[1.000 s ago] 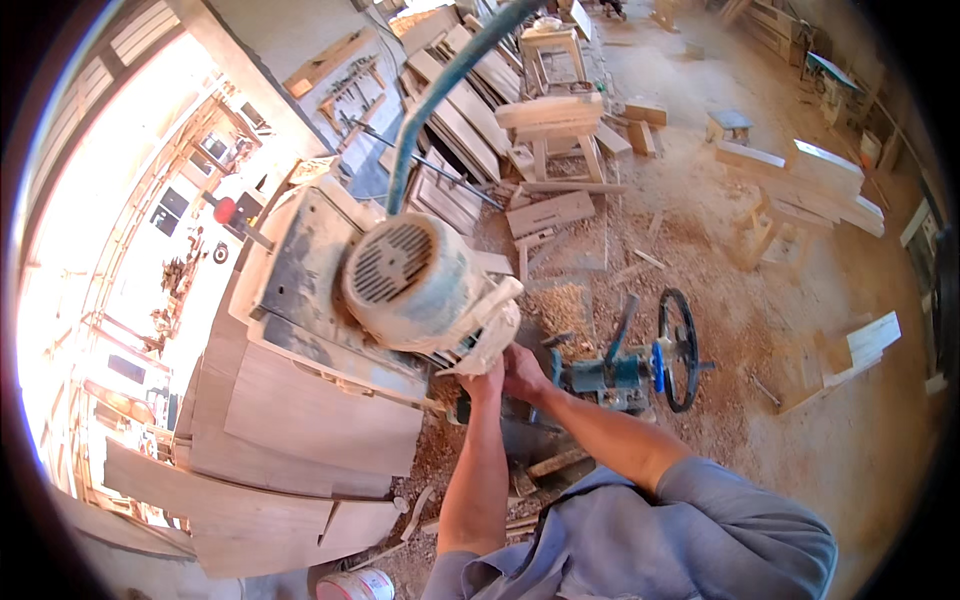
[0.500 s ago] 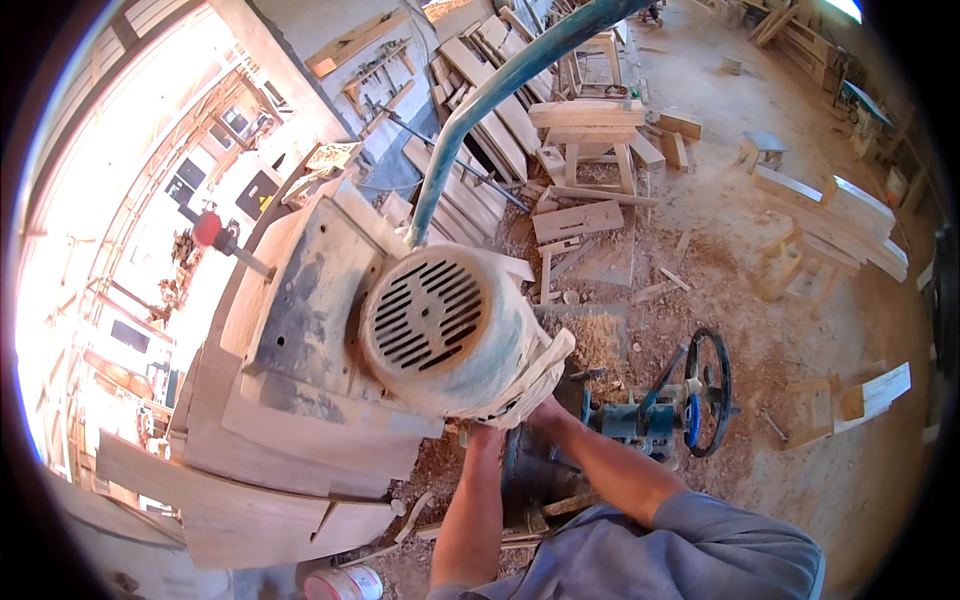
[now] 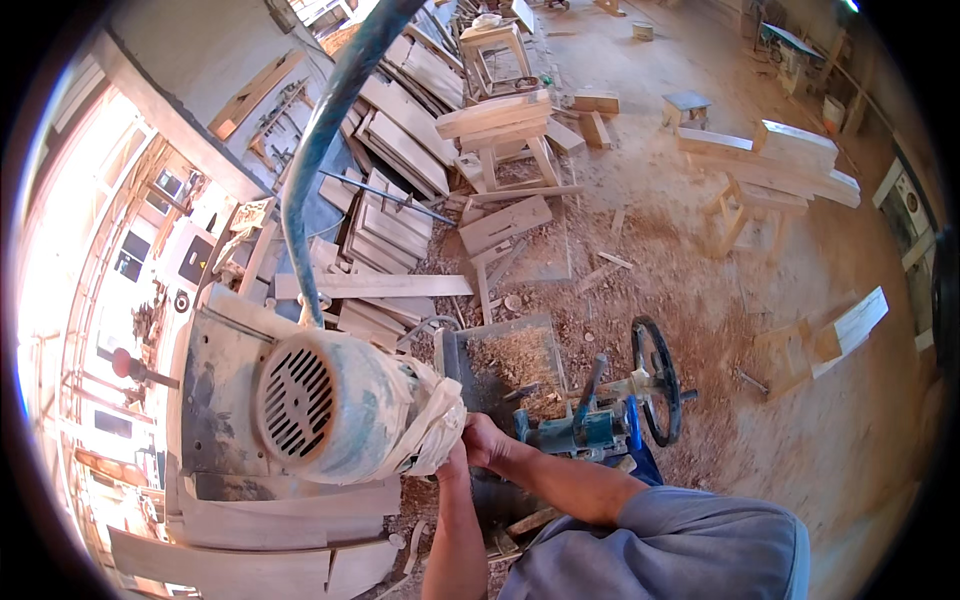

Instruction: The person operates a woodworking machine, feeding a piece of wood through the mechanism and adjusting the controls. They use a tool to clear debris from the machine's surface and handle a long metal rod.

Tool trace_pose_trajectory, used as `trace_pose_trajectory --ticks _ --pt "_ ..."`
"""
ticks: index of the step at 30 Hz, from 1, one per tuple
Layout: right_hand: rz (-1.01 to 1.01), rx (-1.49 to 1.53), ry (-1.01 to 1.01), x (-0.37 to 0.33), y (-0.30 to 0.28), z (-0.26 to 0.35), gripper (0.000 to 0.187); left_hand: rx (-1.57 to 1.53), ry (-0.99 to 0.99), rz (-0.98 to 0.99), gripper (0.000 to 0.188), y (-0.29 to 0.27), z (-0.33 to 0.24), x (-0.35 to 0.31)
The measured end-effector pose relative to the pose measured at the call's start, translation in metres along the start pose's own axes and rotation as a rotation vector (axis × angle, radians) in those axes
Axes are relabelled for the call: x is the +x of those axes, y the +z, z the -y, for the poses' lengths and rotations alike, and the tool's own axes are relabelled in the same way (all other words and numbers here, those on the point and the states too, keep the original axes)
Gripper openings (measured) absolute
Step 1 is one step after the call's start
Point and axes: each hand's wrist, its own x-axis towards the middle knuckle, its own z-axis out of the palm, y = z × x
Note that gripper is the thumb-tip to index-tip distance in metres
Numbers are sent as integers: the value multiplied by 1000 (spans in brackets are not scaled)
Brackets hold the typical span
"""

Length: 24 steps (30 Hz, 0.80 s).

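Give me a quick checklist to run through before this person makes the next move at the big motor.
1. Both hands close by the motor: ok, left hand and right hand meet at its wrapped end.
2. Finger grip visible: cannot tell, most fingertips are hidden.
3. Cloth around the motor's end: ok, bunched about it.
4. Hands away from the black wheel: ok, it stands apart to the right.
5. Floor free of scraps: not ok, wood chips are strewn about.
6. Motor's power off: cannot tell from these pictures.
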Motion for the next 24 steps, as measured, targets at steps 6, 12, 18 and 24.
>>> trace_pose_trajectory --ticks 6,12,18,24 --pt "-140 29 -76 31 2 -8 40 -270 -137 -44 42 -19 -13 13" --pt "18 139 -68 22 -4 -12 42 -150 -184 -34 43 -26 -26 14" --pt "3 20 -37 24 -10 -5 45 -341 -367 54 49 -14 -13 16" --pt "-1 -56 -34 35 -12 -10 46 -436 -83 -51 51 -6 4 12"
